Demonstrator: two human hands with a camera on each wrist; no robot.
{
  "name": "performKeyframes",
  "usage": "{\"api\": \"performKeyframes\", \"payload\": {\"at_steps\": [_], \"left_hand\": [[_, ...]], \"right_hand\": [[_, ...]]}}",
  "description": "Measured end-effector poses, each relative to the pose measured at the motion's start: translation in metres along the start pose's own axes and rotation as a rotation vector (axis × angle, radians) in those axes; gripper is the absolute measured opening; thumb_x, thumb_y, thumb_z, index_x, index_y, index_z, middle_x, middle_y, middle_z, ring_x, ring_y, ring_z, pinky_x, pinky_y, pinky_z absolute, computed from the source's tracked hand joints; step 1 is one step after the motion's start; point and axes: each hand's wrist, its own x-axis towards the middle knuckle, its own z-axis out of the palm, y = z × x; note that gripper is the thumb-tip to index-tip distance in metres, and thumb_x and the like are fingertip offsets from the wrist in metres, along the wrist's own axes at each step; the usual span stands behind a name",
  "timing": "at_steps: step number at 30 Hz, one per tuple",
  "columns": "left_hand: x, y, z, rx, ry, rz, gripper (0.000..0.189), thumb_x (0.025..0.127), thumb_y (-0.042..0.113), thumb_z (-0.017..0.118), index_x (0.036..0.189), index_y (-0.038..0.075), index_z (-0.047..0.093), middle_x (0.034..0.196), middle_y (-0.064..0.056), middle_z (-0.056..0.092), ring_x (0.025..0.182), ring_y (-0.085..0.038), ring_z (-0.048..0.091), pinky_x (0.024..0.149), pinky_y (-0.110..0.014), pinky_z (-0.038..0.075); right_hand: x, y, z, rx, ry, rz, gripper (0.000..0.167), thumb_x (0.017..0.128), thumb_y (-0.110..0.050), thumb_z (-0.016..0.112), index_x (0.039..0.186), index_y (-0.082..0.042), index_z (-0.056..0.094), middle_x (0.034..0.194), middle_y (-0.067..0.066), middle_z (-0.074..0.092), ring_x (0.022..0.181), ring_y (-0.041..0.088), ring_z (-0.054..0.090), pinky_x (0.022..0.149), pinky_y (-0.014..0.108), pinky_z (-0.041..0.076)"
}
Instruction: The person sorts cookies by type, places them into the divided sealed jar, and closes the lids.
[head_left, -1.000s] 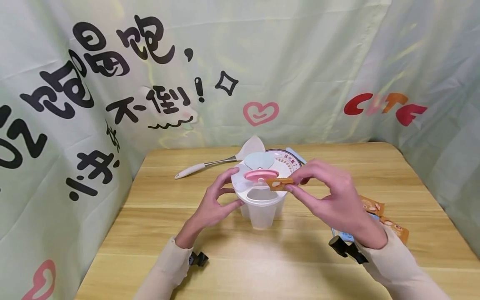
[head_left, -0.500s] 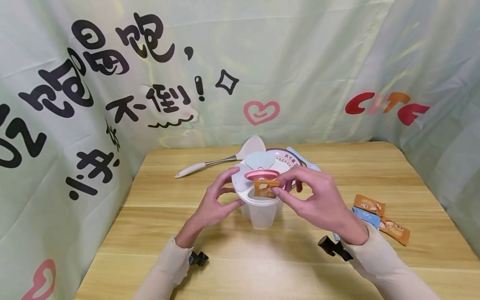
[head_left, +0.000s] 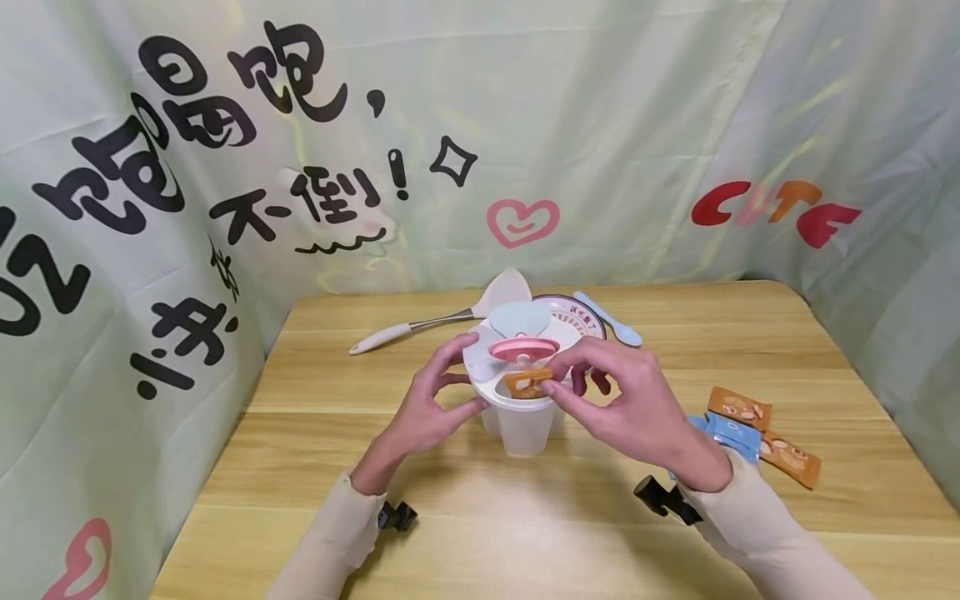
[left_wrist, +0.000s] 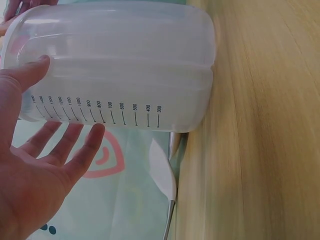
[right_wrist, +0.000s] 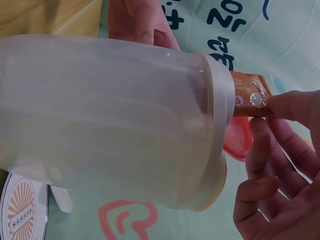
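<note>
Orange and blue packaging shows what lies outside: two orange packets [head_left: 790,461] and at least one blue packet [head_left: 733,437] rest on the tabletop [head_left: 525,533], toward the right. The upright translucent container [head_left: 525,435] has its pink flap [head_left: 523,348] raised, and the held packet [head_left: 527,384] seems partly through the front opening, not yet released; the work looks under way rather than finished. The right hand [head_left: 637,400] pinches that packet narrowly between thumb and forefinger. The left hand [head_left: 429,408] holds the container's side, fingers spread near its top. Beyond lie a plate [head_left: 585,315], a spoon [head_left: 617,327] and a spatula [head_left: 504,293].
</note>
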Motion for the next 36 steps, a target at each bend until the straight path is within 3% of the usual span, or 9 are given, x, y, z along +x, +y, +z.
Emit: {"api": "performKeyframes", "payload": {"at_steps": [9, 20, 26, 36], "left_hand": [[0.0, -0.002, 0.0, -0.001, 0.01, 0.013, 0.086, 0.087, -0.01, 0.085, 0.16, 0.008, 0.046, 0.167, -0.015, 0.049, 0.138, -0.035, 0.062, 0.101, -0.044, 0.067], [0.0, -0.001, 0.0, -0.012, 0.008, 0.011, 0.086, 0.086, -0.01, 0.085, 0.161, 0.007, 0.046, 0.168, -0.015, 0.049, 0.139, -0.039, 0.061, 0.101, -0.046, 0.067], [0.001, 0.0, 0.0, -0.012, 0.009, 0.017, 0.085, 0.086, -0.011, 0.085, 0.16, 0.006, 0.046, 0.167, -0.018, 0.048, 0.137, -0.044, 0.061, 0.101, -0.04, 0.067], [0.0, -0.002, 0.0, -0.01, 0.01, 0.016, 0.086, 0.086, -0.012, 0.085, 0.16, 0.007, 0.045, 0.168, -0.017, 0.048, 0.138, -0.033, 0.062, 0.101, -0.045, 0.067]], "right_hand": [[-0.002, -0.001, -0.004, 0.012, 0.007, 0.008, 0.027, 0.087, 0.001, 0.088, 0.101, -0.021, 0.079, 0.089, -0.012, 0.073, 0.076, 0.002, 0.06, 0.058, 0.021, 0.045], [-0.008, 0.002, -0.011, 0.013, 0.041, 0.001, 0.027, 0.085, 0.005, 0.086, 0.1, -0.017, 0.08, 0.086, -0.011, 0.071, 0.077, 0.002, 0.058, 0.062, 0.018, 0.045], [-0.015, 0.008, -0.02, -0.01, 0.061, 0.029, 0.03, 0.084, 0.008, 0.086, 0.1, -0.017, 0.079, 0.087, -0.01, 0.072, 0.078, 0.002, 0.058, 0.063, 0.017, 0.044], [-0.033, 0.03, -0.048, -0.112, 0.087, 0.069, 0.038, 0.08, 0.012, 0.088, 0.099, -0.019, 0.079, 0.088, -0.015, 0.073, 0.076, -0.001, 0.057, 0.063, 0.017, 0.048]]}}
